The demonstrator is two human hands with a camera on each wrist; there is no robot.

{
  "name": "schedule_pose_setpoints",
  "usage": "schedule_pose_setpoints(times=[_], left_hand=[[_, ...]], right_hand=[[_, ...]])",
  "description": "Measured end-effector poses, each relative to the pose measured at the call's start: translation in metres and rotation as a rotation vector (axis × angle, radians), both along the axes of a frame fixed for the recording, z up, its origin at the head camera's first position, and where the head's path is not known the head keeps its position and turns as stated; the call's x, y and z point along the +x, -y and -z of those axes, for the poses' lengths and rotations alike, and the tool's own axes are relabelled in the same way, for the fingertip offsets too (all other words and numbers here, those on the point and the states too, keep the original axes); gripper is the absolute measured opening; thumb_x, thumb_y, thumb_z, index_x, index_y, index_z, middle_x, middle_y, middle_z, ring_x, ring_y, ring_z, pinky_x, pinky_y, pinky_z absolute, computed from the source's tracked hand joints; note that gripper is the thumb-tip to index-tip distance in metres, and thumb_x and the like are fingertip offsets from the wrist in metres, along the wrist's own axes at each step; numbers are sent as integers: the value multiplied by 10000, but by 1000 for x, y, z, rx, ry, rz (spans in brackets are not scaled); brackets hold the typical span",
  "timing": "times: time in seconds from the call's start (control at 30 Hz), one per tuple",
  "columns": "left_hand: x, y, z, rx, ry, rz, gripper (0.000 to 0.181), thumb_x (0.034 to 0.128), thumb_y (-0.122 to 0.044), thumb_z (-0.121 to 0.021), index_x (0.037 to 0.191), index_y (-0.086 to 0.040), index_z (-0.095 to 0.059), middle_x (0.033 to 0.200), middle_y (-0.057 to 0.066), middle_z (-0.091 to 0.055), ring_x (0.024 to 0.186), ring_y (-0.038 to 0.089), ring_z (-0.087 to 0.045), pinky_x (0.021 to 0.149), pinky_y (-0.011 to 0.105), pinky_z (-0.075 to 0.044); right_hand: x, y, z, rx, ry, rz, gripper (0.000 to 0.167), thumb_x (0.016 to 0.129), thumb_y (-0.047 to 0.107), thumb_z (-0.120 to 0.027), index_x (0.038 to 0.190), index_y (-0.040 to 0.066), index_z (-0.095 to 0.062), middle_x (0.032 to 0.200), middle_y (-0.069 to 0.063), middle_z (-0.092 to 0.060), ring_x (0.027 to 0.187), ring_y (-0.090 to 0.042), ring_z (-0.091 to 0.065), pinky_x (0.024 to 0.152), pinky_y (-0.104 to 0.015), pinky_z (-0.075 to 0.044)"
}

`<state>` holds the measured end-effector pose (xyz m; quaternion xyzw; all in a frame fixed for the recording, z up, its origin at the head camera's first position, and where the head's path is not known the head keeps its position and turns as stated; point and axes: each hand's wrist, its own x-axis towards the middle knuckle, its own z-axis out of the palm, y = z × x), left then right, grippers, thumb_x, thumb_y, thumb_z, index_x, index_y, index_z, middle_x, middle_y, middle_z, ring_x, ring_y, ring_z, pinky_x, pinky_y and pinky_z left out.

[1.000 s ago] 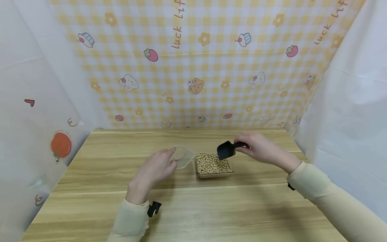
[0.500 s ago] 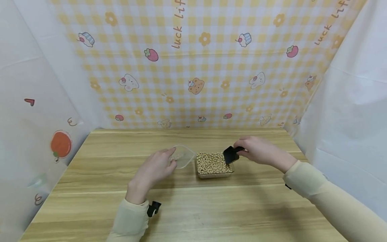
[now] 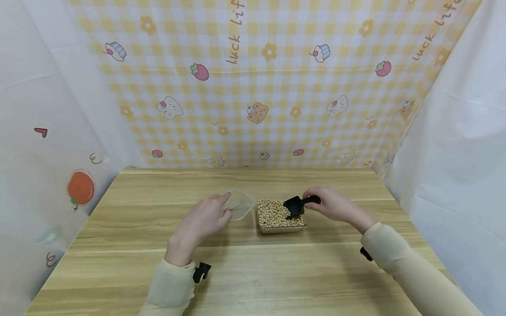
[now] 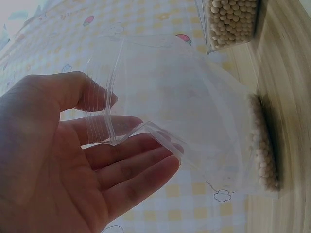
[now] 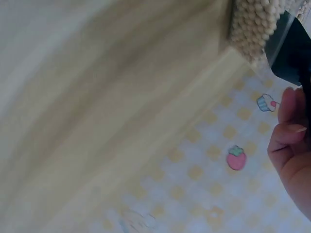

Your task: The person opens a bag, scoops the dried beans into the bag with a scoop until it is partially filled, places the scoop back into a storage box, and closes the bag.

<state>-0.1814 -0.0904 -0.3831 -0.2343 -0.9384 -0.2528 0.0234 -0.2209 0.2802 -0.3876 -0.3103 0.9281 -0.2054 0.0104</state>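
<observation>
Black scoop [image 3: 294, 205] at beans [image 3: 272, 211], bag [image 3: 244, 205] beside
Head: toward the bench's [image 3: 253, 272] back edge, right hand [image 3: 329, 204] grips the scoop over the box [image 3: 280, 229], left hand [image 3: 202, 219] at the bag; left wrist: fingers [image 4: 138, 187] spread at its zip edge [image 4: 115, 68]; right wrist: fingers round the handle [image 5: 307, 102]
</observation>
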Motion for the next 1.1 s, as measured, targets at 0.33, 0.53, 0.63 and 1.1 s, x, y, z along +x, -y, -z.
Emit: schedule_pose_setpoints(times=[0.33,0.53,0.63,1.1], left_hand=[[-1,-1,2,-7,-19,-6,490,924,-162,-533,1360,63,-534,1237,217,-617,425,34,-278,491,263,-384],[-1,-1,2,-4,-18,-7,496,923,-166,-524,1363,63,-530,1252,219,-610,434,40,-294,495,262,-387],[-1,-1,3,-9,-11,-8,497,929,-174,-512,1370,54,-526,1248,209,-614,425,34,-286,472,250,-385],[1,1,2,21,-7,2,489,938,-165,-509,1377,51,-519,1239,217,-616,402,21,-245,391,218,-350]], right_hand=[[4,-8,36,-352,332,145,236,943,158,-651,1151,46,-654,1067,-97,-642,825,-331,-632,696,-461,-539],[3,-9,51,-450,446,220,318,939,179,-661,1218,32,-620,1115,-130,-613,836,-358,-614,684,-445,-531],[3,-8,54,-483,485,240,348,928,203,-676,1230,42,-613,1152,-152,-583,829,-371,-610,665,-418,-524],[0,-5,59,-546,551,230,373,938,212,-662,1256,30,-594,971,-182,-642,838,-380,-580,694,-415,-516]])
